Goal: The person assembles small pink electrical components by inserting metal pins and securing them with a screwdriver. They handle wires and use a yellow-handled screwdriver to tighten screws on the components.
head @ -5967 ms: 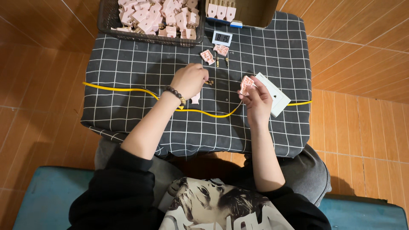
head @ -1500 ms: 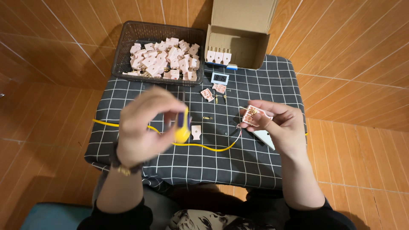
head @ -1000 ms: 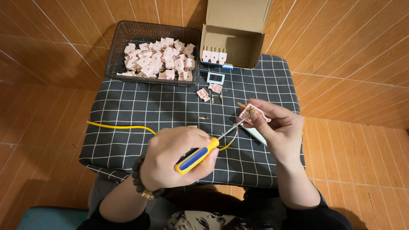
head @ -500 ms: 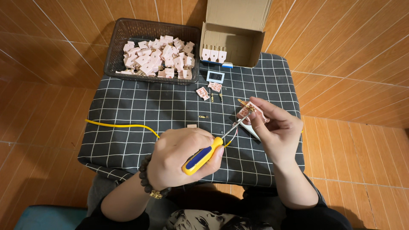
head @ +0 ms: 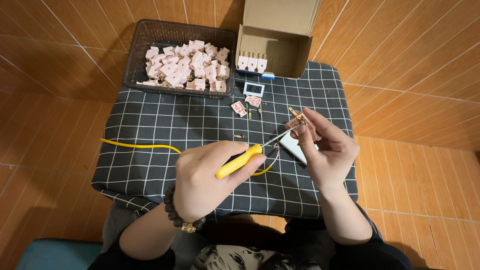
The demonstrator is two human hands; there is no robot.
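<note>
**Two hands, one driver tip meeting one plug**

Both hands are full. Left hand is wrapped tight round the driver by its yellow handle, smooth plastic, w/ a thin bare metal shaft. Right hand pinches a small pink plug between thumb and fingers, brass prongs poking out at its far-left end.

Key relation: plug lies up and to the right of my left grip, just past the shaft's end. Driver's long axis runs near-left to far-right, handle low, tip high, and the tip sits at the plug's near-left face. Touching or a hair apart, can't tell. Right hand is the closer one; it has the plug.

Under both: a black cloth w/ white grid, soft, draped over a small table. Yellow wire snakes across it from the left, passing under my left hand. Loose pink parts and tiny brass bits lie at centre-far, a small white display unit beyond. Far left, a dark mesh basket heaped w/ pink plugs; far right, an open cardboard box w/ a few plugs stood in a row. White flat piece beneath my right hand.
</note>
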